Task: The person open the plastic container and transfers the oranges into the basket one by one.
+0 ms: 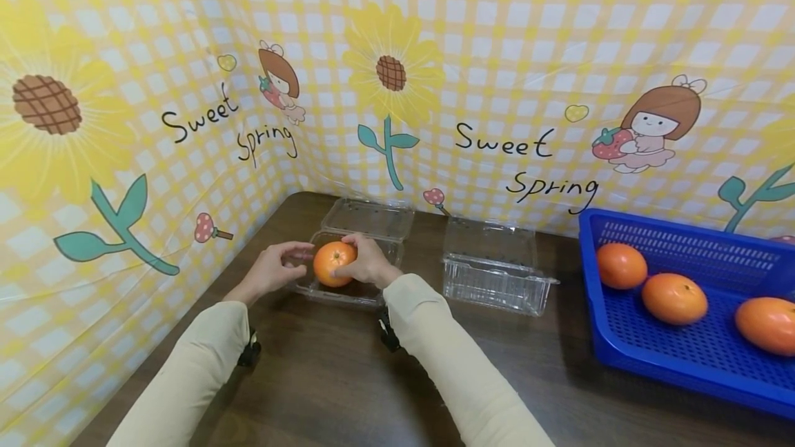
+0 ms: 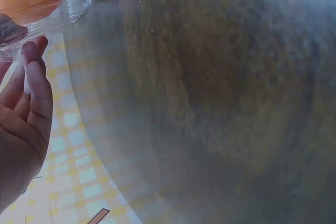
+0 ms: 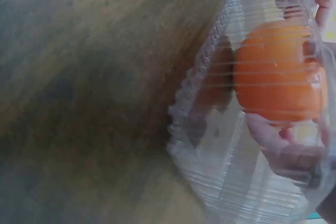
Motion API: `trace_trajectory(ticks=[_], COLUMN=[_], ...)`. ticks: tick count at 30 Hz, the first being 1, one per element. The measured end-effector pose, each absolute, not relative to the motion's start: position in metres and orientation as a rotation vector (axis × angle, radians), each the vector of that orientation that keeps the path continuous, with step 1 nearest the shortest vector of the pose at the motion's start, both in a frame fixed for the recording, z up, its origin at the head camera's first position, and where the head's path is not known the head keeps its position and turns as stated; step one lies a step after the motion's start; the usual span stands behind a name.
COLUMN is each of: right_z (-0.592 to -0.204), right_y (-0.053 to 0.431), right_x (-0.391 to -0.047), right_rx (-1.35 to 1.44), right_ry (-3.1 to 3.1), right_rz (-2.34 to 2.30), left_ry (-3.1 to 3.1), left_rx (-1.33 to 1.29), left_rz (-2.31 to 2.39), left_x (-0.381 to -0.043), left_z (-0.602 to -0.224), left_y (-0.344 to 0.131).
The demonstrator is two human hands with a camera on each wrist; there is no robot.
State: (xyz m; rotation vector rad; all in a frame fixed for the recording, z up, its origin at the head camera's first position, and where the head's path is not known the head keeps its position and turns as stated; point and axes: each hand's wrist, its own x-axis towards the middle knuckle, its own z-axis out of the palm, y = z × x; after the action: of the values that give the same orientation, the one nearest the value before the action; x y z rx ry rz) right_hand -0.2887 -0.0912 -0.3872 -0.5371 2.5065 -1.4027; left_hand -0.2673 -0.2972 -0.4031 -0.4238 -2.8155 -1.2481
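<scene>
An orange [image 1: 329,264] sits inside the left clear plastic clamshell box [image 1: 348,296], whose lid [image 1: 369,218] lies folded back behind it. My right hand [image 1: 370,262] grips the orange from the right, thumb across the front and fingers over the far side. In the right wrist view the orange [image 3: 275,74] and the right hand [image 3: 283,150] show through the ribbed wall of the box. My left hand [image 1: 276,269] is at the box's left edge, its fingers extended and relaxed. The left wrist view has that hand's fingertips [image 2: 31,51] by the box wall, holding nothing.
A second clear clamshell box [image 1: 497,285] stands opened to the right, its lid against the back. Further right is a blue plastic basket [image 1: 596,323] with several oranges [image 1: 673,299]. Yellow checked cloth [image 1: 435,109] hangs behind and left of the brown table [image 1: 323,378].
</scene>
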Motion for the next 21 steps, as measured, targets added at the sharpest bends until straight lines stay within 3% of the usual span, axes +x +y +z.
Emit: trace_trajectory(ticks=[21], right_z=[-0.374], right_y=[-0.092], right_x=[-0.289], right_rx=[-0.522], right_ry=[2.564], right_rz=[-1.25], left_ry=[-2.81], left_rx=[-0.439], left_rz=[-1.255], left_x=[-0.267], left_z=[-0.402], left_y=[-0.298])
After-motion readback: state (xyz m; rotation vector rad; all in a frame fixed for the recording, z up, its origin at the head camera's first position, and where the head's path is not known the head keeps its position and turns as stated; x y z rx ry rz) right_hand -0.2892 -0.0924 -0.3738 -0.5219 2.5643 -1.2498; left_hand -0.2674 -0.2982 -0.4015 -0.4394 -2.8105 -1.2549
